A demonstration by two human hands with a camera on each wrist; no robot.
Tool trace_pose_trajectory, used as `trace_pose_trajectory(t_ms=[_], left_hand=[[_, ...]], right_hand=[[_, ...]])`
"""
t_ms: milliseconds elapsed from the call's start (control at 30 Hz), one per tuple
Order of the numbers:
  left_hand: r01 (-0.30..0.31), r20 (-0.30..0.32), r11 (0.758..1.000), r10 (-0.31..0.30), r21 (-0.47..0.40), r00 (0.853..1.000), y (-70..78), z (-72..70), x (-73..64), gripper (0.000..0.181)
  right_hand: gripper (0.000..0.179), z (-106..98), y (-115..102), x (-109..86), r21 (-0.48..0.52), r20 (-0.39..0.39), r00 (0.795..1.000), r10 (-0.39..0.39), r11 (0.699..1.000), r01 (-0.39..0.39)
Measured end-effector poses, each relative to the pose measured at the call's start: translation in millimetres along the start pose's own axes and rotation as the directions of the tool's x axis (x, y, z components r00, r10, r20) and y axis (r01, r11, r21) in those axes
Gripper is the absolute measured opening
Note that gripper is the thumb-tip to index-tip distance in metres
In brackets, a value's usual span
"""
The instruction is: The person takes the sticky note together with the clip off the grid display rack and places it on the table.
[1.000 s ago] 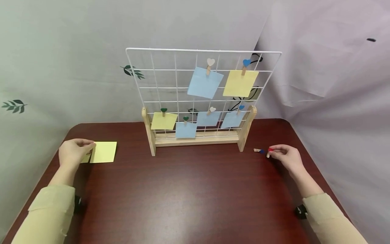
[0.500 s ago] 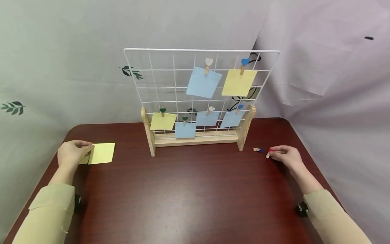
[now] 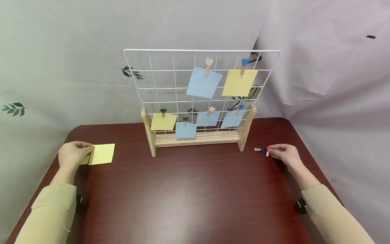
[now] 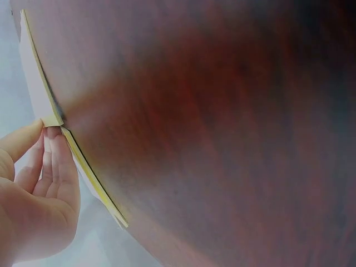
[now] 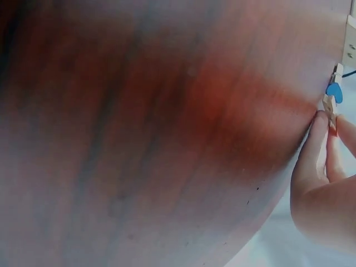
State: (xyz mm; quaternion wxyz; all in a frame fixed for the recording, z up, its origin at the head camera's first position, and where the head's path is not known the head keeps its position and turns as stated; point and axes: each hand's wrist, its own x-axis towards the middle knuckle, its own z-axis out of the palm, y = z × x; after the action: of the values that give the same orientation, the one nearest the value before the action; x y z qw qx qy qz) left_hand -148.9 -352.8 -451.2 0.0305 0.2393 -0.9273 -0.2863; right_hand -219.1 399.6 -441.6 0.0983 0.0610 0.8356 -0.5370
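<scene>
At the table's left side, my left hand [image 3: 72, 154] pinches the near edge of a yellow sticky note pad [image 3: 103, 154] between thumb and fingers. In the left wrist view that pad [image 4: 38, 78] is slightly raised at the pinched corner, and a second yellow pad [image 4: 93, 175] lies beside the fingers. My right hand [image 3: 286, 155], at the right side, holds a small wooden clothespin [image 3: 267, 154] with a red heart by fingertips and thumb. Just left of it lies another clothespin [image 3: 258, 149] with a blue heart [image 5: 334, 93]. The fingers partly cover the held clothespin.
A white wire grid rack [image 3: 175, 81] on a wooden stand [image 3: 196, 141] stands at the back middle. Several blue and yellow notes hang on it from heart clothespins, including a yellow note [image 3: 239, 83]. The dark red table [image 3: 189, 189] spreads in front.
The right pad has come slightly left, against the other one, with my left hand on it. The red-heart clothespin has turned more upright in my right fingers and shifted slightly left.
</scene>
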Motion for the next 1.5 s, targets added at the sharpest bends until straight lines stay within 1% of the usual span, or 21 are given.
trace_pose_trajectory(t_ms=[100,200,267,433,533,667,767,967,1233,1333,1500], left_hand=[[0.002,0.004,1.000,-0.002,-0.003,1.000,-0.2,0.2,-1.0,0.043],[0.003,0.006,1.000,-0.003,-0.005,1.000,-0.4,0.6,-2.1,0.042],[0.003,0.006,1.000,-0.003,-0.011,1.000,-0.5,0.7,-2.6,0.042],[0.008,0.013,1.000,-0.008,-0.019,1.000,-0.4,0.3,-2.4,0.042],[0.015,0.021,1.000,-0.014,-0.020,1.000,0.1,-0.1,-2.0,0.042],[0.018,0.028,1.000,-0.018,-0.022,0.999,0.2,-0.2,-1.8,0.042],[0.019,0.032,0.999,-0.018,-0.026,0.999,-0.3,-0.4,-1.0,0.043],[0.029,0.045,0.998,-0.027,-0.046,0.999,-2.0,-1.3,0.0,0.044],[0.038,0.058,0.998,-0.034,-0.058,0.998,-2.1,-4.8,-1.9,0.048],[0.037,0.066,0.996,-0.031,-0.087,0.997,-2.4,-4.8,-2.4,0.047],[0.028,0.070,0.986,-0.017,-0.165,0.997,-3.5,-2.3,-2.7,0.047]], right_hand=[[0.043,-0.6,-0.6,1.6,0.000,-0.002,1.000,0.021,1.000,-0.021],[0.043,-2.0,-0.4,2.4,0.020,0.005,0.999,0.036,0.999,-0.036],[0.039,-3.0,0.3,2.6,0.045,0.009,0.999,0.039,0.998,-0.039],[0.023,-5.5,2.8,2.3,0.118,0.020,0.999,0.035,0.992,-0.037],[0.023,-5.5,3.7,1.8,0.132,0.022,0.999,0.040,0.990,-0.042],[0.037,-3.4,4.3,1.2,0.111,0.009,0.999,0.041,0.993,-0.042],[0.044,-1.8,4.2,2.1,0.095,0.002,0.999,0.039,0.995,-0.039],[0.041,1.1,2.3,4.1,0.041,-0.027,0.999,0.021,0.999,-0.020],[0.046,2.1,1.1,4.1,-0.039,-0.049,0.998,0.045,0.998,-0.047],[0.047,1.8,1.7,3.7,-0.036,-0.049,0.998,0.045,0.998,-0.047],[0.044,0.6,1.8,3.1,0.017,-0.041,0.998,0.044,0.999,-0.044]])
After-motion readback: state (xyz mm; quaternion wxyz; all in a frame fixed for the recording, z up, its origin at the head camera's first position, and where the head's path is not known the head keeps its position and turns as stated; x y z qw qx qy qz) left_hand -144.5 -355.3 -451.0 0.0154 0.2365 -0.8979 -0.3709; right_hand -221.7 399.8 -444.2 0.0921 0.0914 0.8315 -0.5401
